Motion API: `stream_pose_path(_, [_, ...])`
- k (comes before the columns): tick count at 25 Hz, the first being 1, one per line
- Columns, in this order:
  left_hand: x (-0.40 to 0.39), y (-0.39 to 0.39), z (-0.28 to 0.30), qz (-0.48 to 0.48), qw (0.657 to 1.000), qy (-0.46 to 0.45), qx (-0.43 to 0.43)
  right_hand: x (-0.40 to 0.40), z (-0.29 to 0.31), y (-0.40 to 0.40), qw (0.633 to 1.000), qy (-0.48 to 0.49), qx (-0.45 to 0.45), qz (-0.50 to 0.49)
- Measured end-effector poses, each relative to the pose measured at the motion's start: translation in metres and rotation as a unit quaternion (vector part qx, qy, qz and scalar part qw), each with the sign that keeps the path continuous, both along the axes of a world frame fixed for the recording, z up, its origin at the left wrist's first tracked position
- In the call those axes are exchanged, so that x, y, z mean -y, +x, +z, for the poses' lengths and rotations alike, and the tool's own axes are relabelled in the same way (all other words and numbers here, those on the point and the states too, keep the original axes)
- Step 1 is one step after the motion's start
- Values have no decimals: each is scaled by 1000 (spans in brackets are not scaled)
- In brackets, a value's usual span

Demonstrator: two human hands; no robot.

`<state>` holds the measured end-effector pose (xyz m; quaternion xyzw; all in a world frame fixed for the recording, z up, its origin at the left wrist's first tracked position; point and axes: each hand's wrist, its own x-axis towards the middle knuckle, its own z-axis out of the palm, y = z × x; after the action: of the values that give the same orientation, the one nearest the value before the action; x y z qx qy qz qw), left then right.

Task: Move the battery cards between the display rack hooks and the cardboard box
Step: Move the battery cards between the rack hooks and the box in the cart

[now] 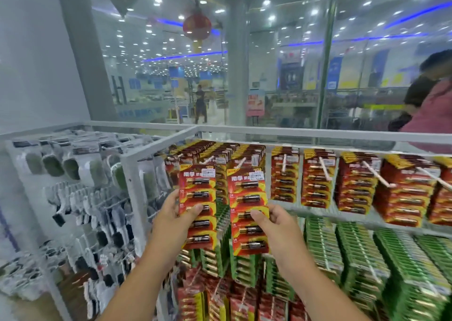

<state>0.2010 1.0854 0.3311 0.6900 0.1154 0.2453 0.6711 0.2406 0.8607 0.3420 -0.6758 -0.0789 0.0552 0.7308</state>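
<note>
Each hand, left hand [171, 216] and right hand [274, 219], grips one battery card [198, 205] before the crowded rack hooks [324, 168]; the box is unseen, so progress is unclear.

The red battery card in my left grip [176, 214] carries the brand 南孚 in white at its top [197, 207], and the same two characters show small on its lowest battery. A "5号" mark stands at the left edge beside the batteries. The card in my right grip [274, 219] bears 南孚 too [249, 210], with "5号" down its left side. Its white price sticker reads 12.00. The other sticker's print is too blurred to read.
</note>
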Motion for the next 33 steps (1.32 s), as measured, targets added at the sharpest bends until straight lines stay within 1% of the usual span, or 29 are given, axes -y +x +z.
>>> stream_pose_path(4, [-42, 38, -2, -56, 997, 50, -13, -52, -2, 17, 997, 19, -10, -68])
stream_pose_path(9, [-67, 66, -12, -132, 991, 24, -14, -76, -6, 17, 992, 33, -22, -123])
stream_pose_path(13, [-72, 76, -17, -158, 987, 24, -9, -78, -11, 13, 990, 26, -9, -141])
stream_pose_path(15, [-72, 79, -16, -163, 987, 16, -4, -83, -7, 13, 988, 0, -6, -157])
stream_pose_path(19, [-71, 92, -15, -183, 983, 14, -4, -91, -12, 25, 982, -11, -26, -185])
stream_pose_path(22, [-66, 111, -17, -173, 985, 18, 9, -95, -11, 43, 979, -12, -30, -202])
stream_pose_path(24, [-59, 122, -17, -168, 984, 45, 23, -96, -13, 58, 976, -12, -28, -216])
stream_pose_path(26, [-55, 135, -18, -154, 985, 71, 18, -96, -14, 74, 972, -6, -30, -231])
stream_pose_path(28, [-53, 143, -19, -122, 989, 79, -1, -95, -21, 92, 969, -26, -28, -246])
stream_pose_path(30, [-55, 151, -23, -92, 991, 99, -17, -90, -28, 109, 971, -50, -22, -234])
stream_pose_path(33, [-56, 155, -35, -66, 988, 135, -17, -88, -24, 118, 971, -84, -21, -224])
